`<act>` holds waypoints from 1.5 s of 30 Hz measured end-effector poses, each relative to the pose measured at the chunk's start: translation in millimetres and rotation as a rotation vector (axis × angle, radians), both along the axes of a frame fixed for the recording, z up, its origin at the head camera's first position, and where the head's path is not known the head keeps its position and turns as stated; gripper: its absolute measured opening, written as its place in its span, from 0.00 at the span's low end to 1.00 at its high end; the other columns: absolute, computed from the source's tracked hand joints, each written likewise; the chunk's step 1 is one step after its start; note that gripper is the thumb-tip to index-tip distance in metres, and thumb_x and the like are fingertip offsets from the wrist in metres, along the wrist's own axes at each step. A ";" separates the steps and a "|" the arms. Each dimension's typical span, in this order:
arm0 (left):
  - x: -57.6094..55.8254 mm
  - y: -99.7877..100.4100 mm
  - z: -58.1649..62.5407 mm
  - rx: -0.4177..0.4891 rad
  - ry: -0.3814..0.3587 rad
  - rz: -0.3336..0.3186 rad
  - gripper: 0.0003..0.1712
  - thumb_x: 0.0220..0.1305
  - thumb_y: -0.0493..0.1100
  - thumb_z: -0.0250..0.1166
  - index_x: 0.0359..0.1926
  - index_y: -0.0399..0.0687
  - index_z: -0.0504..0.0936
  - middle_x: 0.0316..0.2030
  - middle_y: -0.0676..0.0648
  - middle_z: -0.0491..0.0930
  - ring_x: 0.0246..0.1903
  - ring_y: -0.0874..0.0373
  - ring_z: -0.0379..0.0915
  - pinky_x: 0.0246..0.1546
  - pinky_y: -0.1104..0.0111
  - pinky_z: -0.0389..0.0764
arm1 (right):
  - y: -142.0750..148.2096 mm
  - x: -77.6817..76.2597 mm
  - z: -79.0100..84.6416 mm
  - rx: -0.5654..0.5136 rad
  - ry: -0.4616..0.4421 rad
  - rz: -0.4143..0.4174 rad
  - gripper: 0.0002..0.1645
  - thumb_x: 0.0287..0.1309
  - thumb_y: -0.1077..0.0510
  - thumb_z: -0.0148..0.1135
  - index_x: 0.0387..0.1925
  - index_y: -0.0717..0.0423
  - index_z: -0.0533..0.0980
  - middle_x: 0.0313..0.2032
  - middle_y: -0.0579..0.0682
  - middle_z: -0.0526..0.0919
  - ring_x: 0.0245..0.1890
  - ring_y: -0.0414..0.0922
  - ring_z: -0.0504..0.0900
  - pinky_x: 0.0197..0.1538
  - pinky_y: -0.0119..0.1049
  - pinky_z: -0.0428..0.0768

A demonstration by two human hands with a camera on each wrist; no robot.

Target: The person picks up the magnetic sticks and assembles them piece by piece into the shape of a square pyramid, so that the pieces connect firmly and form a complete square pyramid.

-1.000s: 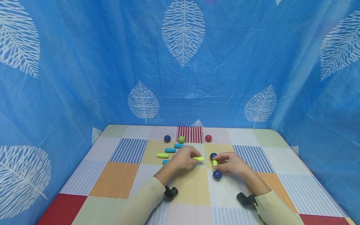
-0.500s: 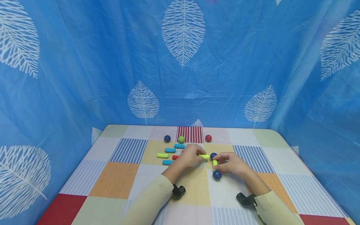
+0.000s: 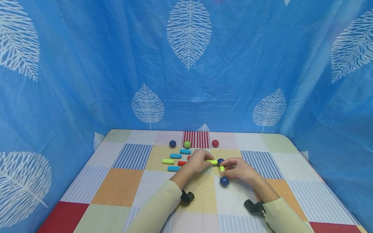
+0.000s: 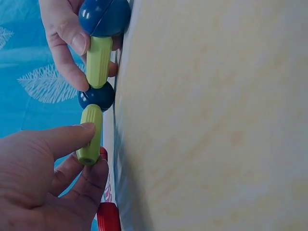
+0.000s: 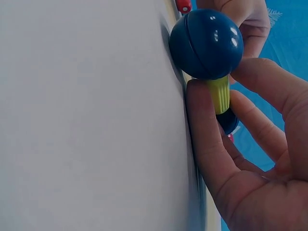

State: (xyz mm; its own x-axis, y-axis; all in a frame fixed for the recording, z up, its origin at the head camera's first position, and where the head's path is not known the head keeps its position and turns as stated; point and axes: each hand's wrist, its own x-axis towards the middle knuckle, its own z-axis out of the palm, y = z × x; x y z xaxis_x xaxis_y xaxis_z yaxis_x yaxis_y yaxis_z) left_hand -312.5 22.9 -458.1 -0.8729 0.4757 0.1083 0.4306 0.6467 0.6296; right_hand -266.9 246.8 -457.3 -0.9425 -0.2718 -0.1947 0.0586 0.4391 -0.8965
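Note:
My left hand [image 3: 199, 161] pinches a yellow-green stick [image 4: 93, 122] between thumb and fingers. The far end of that stick meets a dark blue ball [image 4: 97, 96], or lies very close to it. My right hand [image 3: 241, 169] holds a second yellow-green stick [image 4: 98, 62], which links this ball to another dark blue ball [image 5: 207, 44] nearer my body. In the head view the two sticks form a corner at the far ball. Right-hand fingers hide part of the second stick in the right wrist view.
Left of my left hand lie blue sticks [image 3: 175, 156], a yellow-green stick [image 3: 167, 161] and red sticks [image 3: 181, 163], partly hidden. Farther back sit a dark blue ball [image 3: 172, 143], a green ball [image 3: 187, 144] and a red ball [image 3: 215, 143] on the patchwork cloth [image 3: 116, 187].
My left hand has moved right with its stick, bringing the stick's end up to the far blue ball. The right hand and its stick have stayed almost still.

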 end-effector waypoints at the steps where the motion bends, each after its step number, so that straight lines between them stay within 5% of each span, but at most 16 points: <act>1: -0.2 0.3 0.0 0.002 -0.005 0.002 0.10 0.63 0.37 0.73 0.45 0.50 0.91 0.40 0.53 0.89 0.41 0.63 0.82 0.46 0.72 0.83 | -0.1 0.2 0.1 0.000 0.001 0.002 0.24 0.53 0.58 0.78 0.52 0.60 0.83 0.45 0.57 0.81 0.37 0.46 0.83 0.43 0.38 0.87; 8: -4.8 3.3 4.0 -0.002 -0.106 0.028 0.11 0.63 0.38 0.73 0.47 0.51 0.90 0.41 0.54 0.88 0.42 0.62 0.80 0.51 0.67 0.84 | -0.4 0.7 0.6 -0.003 0.003 -0.001 0.24 0.53 0.59 0.78 0.52 0.60 0.83 0.45 0.57 0.81 0.38 0.46 0.83 0.44 0.38 0.87; 13: -14.5 4.2 13.3 0.041 -0.144 0.013 0.13 0.65 0.40 0.72 0.50 0.46 0.88 0.40 0.51 0.87 0.40 0.61 0.81 0.45 0.69 0.84 | -0.8 0.9 0.9 -0.009 0.001 0.004 0.25 0.53 0.59 0.77 0.53 0.62 0.82 0.45 0.57 0.81 0.38 0.46 0.83 0.44 0.39 0.87; 23: -41.9 14.4 15.4 0.113 -0.107 0.142 0.19 0.71 0.43 0.66 0.61 0.48 0.82 0.54 0.45 0.83 0.52 0.54 0.78 0.53 0.62 0.83 | -3.0 -0.9 0.8 0.027 -0.007 -0.015 0.24 0.52 0.59 0.78 0.52 0.59 0.83 0.46 0.58 0.81 0.38 0.47 0.83 0.44 0.38 0.86; 28: -52.9 25.2 10.8 0.115 -0.099 0.140 0.26 0.71 0.44 0.67 0.68 0.49 0.76 0.63 0.43 0.77 0.57 0.51 0.77 0.59 0.59 0.81 | -2.8 -1.6 1.6 0.014 -0.019 -0.015 0.25 0.52 0.59 0.78 0.52 0.59 0.83 0.44 0.56 0.81 0.37 0.47 0.82 0.43 0.37 0.86; 38: -64.4 41.9 3.4 -0.043 -0.076 0.035 0.37 0.70 0.45 0.66 0.76 0.51 0.66 0.72 0.42 0.67 0.69 0.47 0.68 0.69 0.59 0.73 | -2.5 -0.3 2.6 0.006 -0.001 0.006 0.26 0.52 0.60 0.77 0.54 0.61 0.82 0.46 0.58 0.81 0.38 0.46 0.82 0.42 0.37 0.85; 45: -61.5 44.1 4.7 -0.121 -0.062 0.047 0.24 0.69 0.44 0.67 0.65 0.51 0.79 0.60 0.45 0.78 0.59 0.51 0.75 0.60 0.63 0.80 | -1.0 -2.2 0.9 -0.001 -0.018 0.006 0.26 0.52 0.59 0.78 0.53 0.60 0.83 0.43 0.56 0.81 0.37 0.46 0.82 0.41 0.36 0.85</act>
State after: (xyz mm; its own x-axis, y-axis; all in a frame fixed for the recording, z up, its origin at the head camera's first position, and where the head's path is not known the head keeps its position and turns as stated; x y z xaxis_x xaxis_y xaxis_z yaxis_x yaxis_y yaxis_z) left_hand -374.0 67.0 -453.4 -0.8979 0.4401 -0.0018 0.3606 0.7379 0.5705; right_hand -269.0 245.8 -456.4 -0.9372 -0.2779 -0.2109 0.0715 0.4386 -0.8958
